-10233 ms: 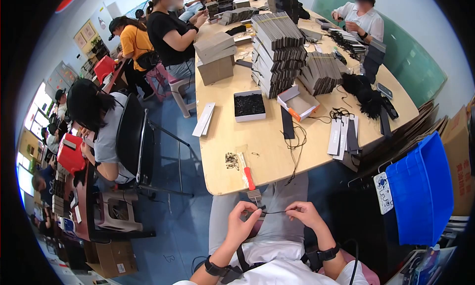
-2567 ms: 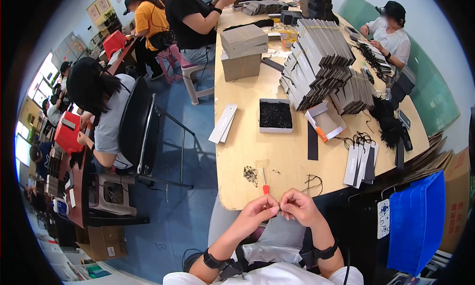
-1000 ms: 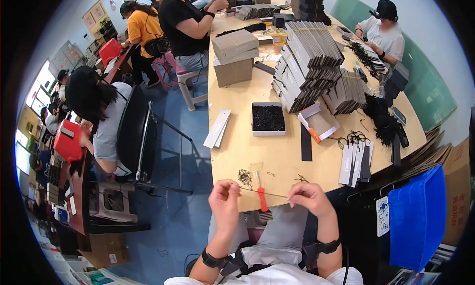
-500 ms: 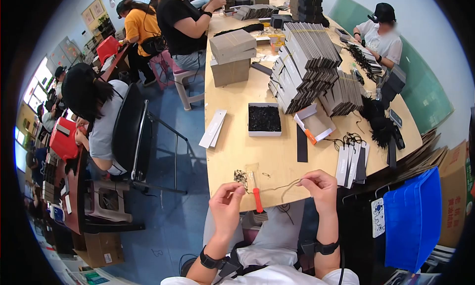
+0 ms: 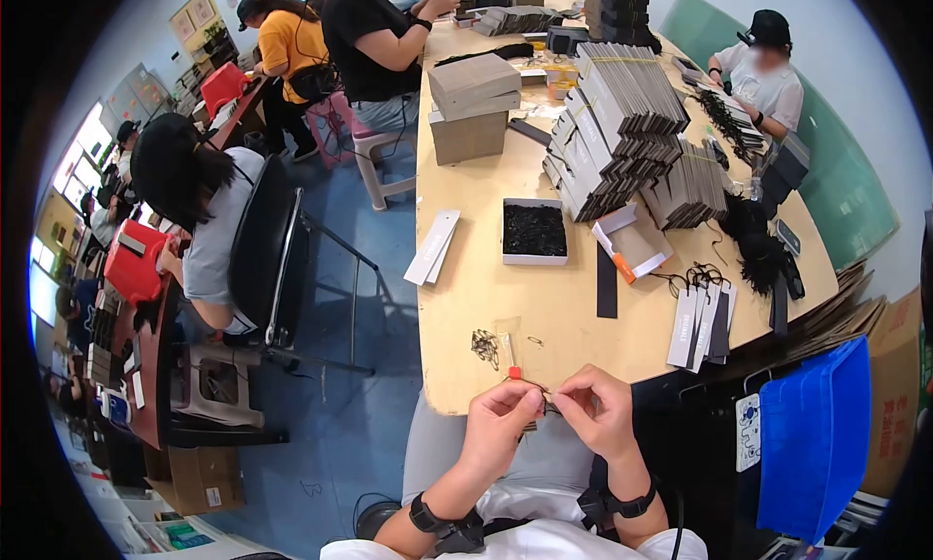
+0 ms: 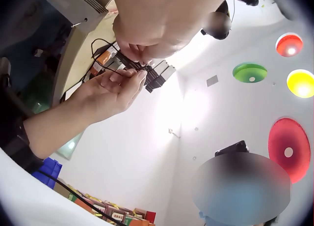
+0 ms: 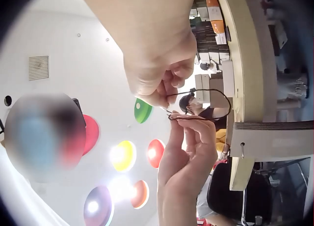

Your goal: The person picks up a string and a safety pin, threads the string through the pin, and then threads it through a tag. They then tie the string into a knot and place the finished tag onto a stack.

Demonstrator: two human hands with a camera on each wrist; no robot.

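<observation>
Over my lap, just off the table's near edge, my left hand (image 5: pixel 501 426) and right hand (image 5: pixel 598 411) meet, fingertips close together. Both pinch a thin black cord (image 7: pixel 229 105), which curves in a loop between them in the right wrist view. In the left wrist view the cord (image 6: pixel 93 51) bows out beside the fingers. The cord's ends are hidden by the fingertips. A red-handled tool (image 5: pixel 514 372) lies at the table edge just beyond my hands, partly covered by them. Left of it is a small heap of dark wire-like pieces (image 5: pixel 485 347).
On the table (image 5: pixel 457 307) stand a white box (image 5: pixel 534 260) of black bits, an open white-and-orange box (image 5: pixel 637 239), tall stacks of grey cards (image 5: pixel 622 122) and corded tags (image 5: pixel 685 327). A blue bin (image 5: pixel 816 443) stands right. Several people sit or stand around.
Half a second ago my hands were apart with the cord stretched between them; now they have come together, with the cord looped. Earlier the hands also alternated between apart and together.
</observation>
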